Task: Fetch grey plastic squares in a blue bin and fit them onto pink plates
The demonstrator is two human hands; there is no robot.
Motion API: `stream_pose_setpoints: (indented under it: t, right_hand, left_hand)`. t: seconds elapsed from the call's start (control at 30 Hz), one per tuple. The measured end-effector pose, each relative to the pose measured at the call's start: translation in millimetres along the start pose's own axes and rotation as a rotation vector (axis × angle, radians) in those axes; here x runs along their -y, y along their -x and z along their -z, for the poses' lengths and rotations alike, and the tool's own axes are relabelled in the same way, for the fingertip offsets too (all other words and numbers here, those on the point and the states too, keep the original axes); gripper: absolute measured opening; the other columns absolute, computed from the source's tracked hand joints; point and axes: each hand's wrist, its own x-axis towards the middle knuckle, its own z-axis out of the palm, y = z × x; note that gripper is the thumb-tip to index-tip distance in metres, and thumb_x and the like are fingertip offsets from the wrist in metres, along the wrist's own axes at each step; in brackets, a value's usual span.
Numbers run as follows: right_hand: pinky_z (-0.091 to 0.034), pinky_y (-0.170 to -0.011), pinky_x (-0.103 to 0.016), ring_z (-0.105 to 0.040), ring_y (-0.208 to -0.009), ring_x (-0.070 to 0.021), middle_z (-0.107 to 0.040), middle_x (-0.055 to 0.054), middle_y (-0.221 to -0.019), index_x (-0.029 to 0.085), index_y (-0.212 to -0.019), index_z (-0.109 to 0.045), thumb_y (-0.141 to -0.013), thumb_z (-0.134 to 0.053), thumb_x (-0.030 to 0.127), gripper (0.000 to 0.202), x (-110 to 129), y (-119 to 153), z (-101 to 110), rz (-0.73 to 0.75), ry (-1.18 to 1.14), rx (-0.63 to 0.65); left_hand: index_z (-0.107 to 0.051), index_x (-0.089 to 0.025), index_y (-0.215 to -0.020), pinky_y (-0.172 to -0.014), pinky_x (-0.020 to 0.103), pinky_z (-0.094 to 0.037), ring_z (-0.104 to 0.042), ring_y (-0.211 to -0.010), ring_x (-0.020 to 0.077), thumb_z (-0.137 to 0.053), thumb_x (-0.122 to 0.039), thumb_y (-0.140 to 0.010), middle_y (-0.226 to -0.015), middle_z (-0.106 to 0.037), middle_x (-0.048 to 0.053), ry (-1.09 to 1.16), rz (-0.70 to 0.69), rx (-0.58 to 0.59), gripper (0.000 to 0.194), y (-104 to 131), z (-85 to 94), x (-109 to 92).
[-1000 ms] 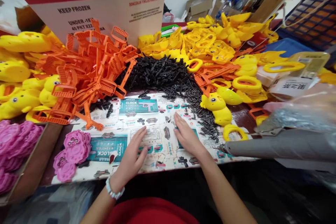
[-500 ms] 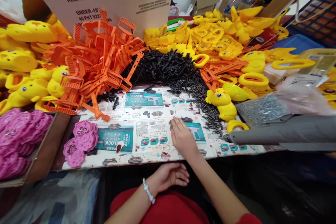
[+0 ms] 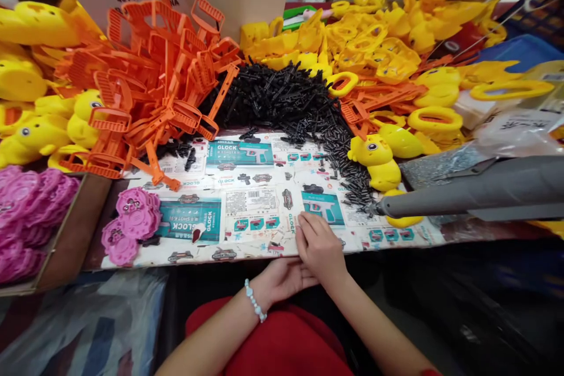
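Note:
At the table's front edge, my right hand (image 3: 321,248) is palm down with its fingers bent and close together; whatever lies under them is hidden. My left hand (image 3: 287,279) is below the edge, palm up with loosely curled fingers, and nothing shows in it. The right hand partly covers its fingertips. Before them lies the printed sheet (image 3: 251,217) on the table. Small black parts (image 3: 273,100) are heaped behind it, with short black pieces (image 3: 341,158) trailing down to the right. A stack of pink discs (image 3: 138,211) sits at the sheet's left.
Orange frames (image 3: 176,82) and yellow duck shapes (image 3: 37,135) pile up at the left. More yellow parts (image 3: 374,59) lie at the back right. A grey power tool (image 3: 467,191) reaches in from the right. A box of pink discs (image 3: 94,211) stands at far left.
My right hand has drawn back from the middle of the sheet to the front edge, next to my left hand. The view has tilted down a little.

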Motion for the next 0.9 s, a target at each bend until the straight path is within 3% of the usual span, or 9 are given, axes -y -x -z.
stream_pose_setpoints:
  t: [0.2, 0.3, 0.4, 0.5, 0.57, 0.63, 0.77, 0.83, 0.9]
  right_hand:
    - [-0.059, -0.079, -0.037, -0.066, -0.088, -0.0237, -0.072, -0.014, -0.094, 0.008, -0.098, -0.067, -0.086, -0.051, 0.01, 0.019, 8.9, 27.9, 26.1, 0.052, -0.079, 0.035]
    - [-0.058, -0.081, -0.035, -0.067, -0.089, -0.0222, -0.072, -0.013, -0.094, 0.009, -0.098, -0.068, -0.085, -0.052, 0.008, 0.02, 14.5, 41.4, 40.3, 0.031, -0.263, 0.054]
    - [-0.058, -0.08, -0.031, -0.068, -0.089, -0.0192, -0.072, -0.009, -0.094, 0.016, -0.096, -0.069, -0.086, -0.051, 0.01, 0.022, 15.5, 49.6, 52.9, -0.207, -0.542, 0.135]
    - [-0.058, -0.077, -0.031, -0.069, -0.088, -0.0188, -0.073, -0.007, -0.094, 0.02, -0.092, -0.07, -0.088, -0.049, 0.015, 0.022, 9.9, 50.0, 60.5, -0.455, -0.687, 0.132]
    - [-0.058, -0.076, -0.032, -0.068, -0.085, -0.0194, -0.072, -0.007, -0.091, 0.02, -0.088, -0.07, -0.088, -0.049, 0.017, 0.021, 4.9, 47.2, 61.8, -0.5, -0.701, 0.065]
    - [-0.056, -0.074, -0.032, -0.067, -0.081, -0.0194, -0.071, -0.007, -0.085, 0.02, -0.082, -0.069, -0.088, -0.05, 0.021, 0.02, 2.1, 43.2, 60.3, -0.525, -0.701, 0.001]
    - [-0.055, -0.069, -0.03, -0.066, -0.076, -0.0184, -0.069, -0.006, -0.08, 0.019, -0.083, -0.068, -0.089, -0.051, 0.035, 0.024, 12.1, 33.0, 50.2, -0.777, -0.895, 0.028]
    - [-0.055, -0.072, -0.03, -0.066, -0.08, -0.019, -0.07, -0.007, -0.085, 0.018, -0.087, -0.068, -0.086, -0.056, 0.044, 0.029, 25.3, 26.8, 41.7, -0.947, -1.123, 0.062]
    - [-0.055, -0.078, -0.031, -0.067, -0.085, -0.0202, -0.071, -0.008, -0.09, 0.018, -0.091, -0.068, -0.081, -0.061, 0.052, 0.036, 41.6, 21.8, 31.6, -1.119, -1.405, 0.07]
  left_hand:
    - [-0.066, -0.009, -0.102, -0.09, 0.026, -0.044, -0.065, -0.086, 0.014, -0.048, -0.007, -0.084, -0.089, -0.071, 0.008, 0.113, -0.111, 0.011, 0.025, 0.1, -9.3, 2.6]
    - [-0.064, -0.006, -0.105, -0.082, 0.024, -0.046, -0.064, -0.078, 0.0127, -0.048, -0.003, -0.081, -0.089, -0.07, 0.009, 0.133, -0.101, 0.005, 0.029, 0.3, -11.0, 2.8]
    - [-0.064, -0.006, -0.099, -0.075, 0.024, -0.046, -0.06, -0.064, 0.0104, -0.048, -0.004, -0.083, -0.081, -0.069, 0.007, 0.14, -0.052, -0.051, 0.023, 0.8, -9.9, 2.5]
    - [-0.062, -0.005, -0.094, -0.081, 0.031, -0.047, -0.063, -0.069, 0.0142, -0.048, -0.009, -0.084, -0.08, -0.068, 0.01, 0.098, -0.022, -0.085, 0.017, 2.4, -8.3, 1.8]
    - [-0.061, -0.006, -0.086, -0.08, 0.031, -0.047, -0.064, -0.07, 0.0152, -0.05, -0.011, -0.083, -0.077, -0.067, 0.01, 0.05, 0.011, -0.113, 0.013, 5.4, -8.8, 2.2]
    - [-0.055, -0.011, -0.074, -0.065, 0.025, -0.045, -0.058, -0.058, 0.0109, -0.051, -0.015, -0.081, -0.063, -0.06, 0.004, -0.004, 0.049, -0.151, 0.01, 11.3, -12.2, 3.6]
    - [-0.041, -0.017, -0.064, -0.042, 0.017, -0.021, -0.031, -0.04, 0.0042, -0.055, -0.027, -0.077, -0.05, -0.036, -0.007, -0.168, 0.091, -0.125, 0.022, 34.3, -27.1, 2.4]
    - [-0.038, -0.019, -0.066, -0.042, 0.018, -0.016, -0.02, -0.04, 0.0037, -0.056, -0.037, -0.078, -0.05, -0.027, -0.009, -0.297, -0.025, -0.097, 0.028, 49.6, -35.5, -3.0]
    - [-0.037, -0.02, -0.065, -0.044, 0.021, -0.02, -0.02, -0.043, 0.0054, -0.049, -0.045, -0.084, -0.052, -0.024, -0.009, -0.545, -0.329, -0.117, 0.034, 63.7, -41.3, -8.8]
